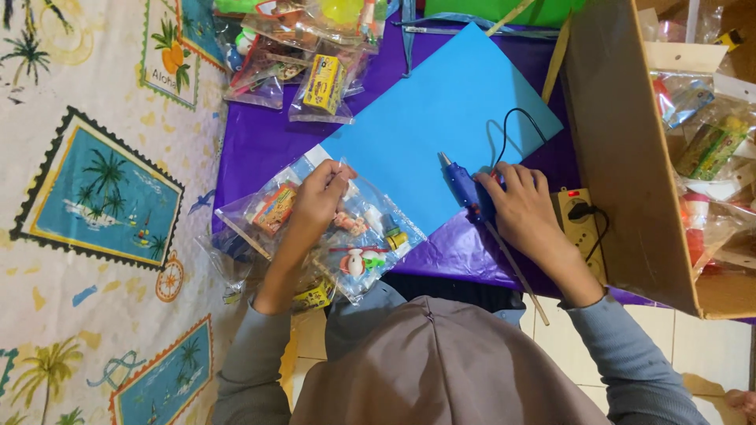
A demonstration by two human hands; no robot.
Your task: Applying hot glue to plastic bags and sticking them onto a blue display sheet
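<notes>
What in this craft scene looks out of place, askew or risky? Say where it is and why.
The blue glue gun, under the right hand, lies with its nozzle over the blue paper sheet, which sits askew on the purple cover. Its black cord loops across the sheet. Nothing looks spilled or damaged.

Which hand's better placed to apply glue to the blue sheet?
Right. The right hand grips the blue glue gun, nozzle over the blue sheet. The left hand rests on a clear toy bag.
</notes>
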